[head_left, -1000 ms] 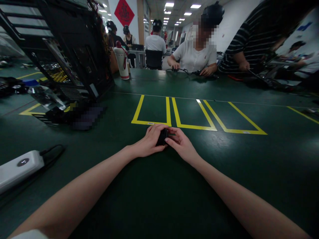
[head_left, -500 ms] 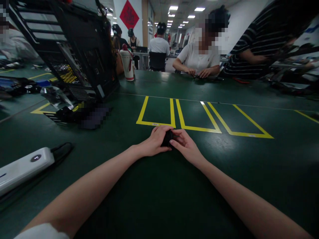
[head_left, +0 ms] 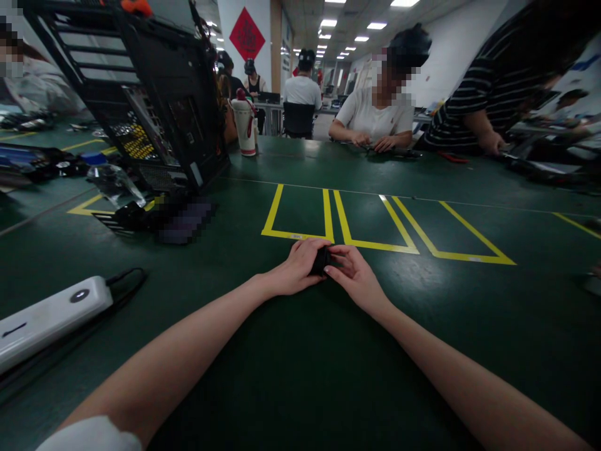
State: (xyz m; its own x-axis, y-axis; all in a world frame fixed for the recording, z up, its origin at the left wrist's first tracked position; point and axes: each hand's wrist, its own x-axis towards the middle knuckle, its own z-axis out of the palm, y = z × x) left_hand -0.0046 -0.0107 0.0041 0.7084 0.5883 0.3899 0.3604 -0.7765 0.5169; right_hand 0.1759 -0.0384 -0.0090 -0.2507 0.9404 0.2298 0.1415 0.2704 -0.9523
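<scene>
A small black object [head_left: 320,261] is between my two hands, low over the green table [head_left: 300,351]; its kind is hard to make out. My left hand [head_left: 303,266] is closed round its left side, thumb below and fingers above, hiding much of it. On the other side, my right hand [head_left: 353,269] has its thumb and fingertips bent against the right end of the object. Just beyond my hands, yellow tape [head_left: 295,236] marks frames on the tabletop.
At the left stand a black computer case [head_left: 173,106] and a clear plastic bottle [head_left: 110,181]. Nearer lies a white device [head_left: 56,319] with a black cable. A paper cup [head_left: 245,128] stands farther back. Across the table a person in white [head_left: 375,116] handles something dark.
The view has shifted slightly, so everything sits a little lower and to the right. Both hands keep nearly the same pose round the black object.
</scene>
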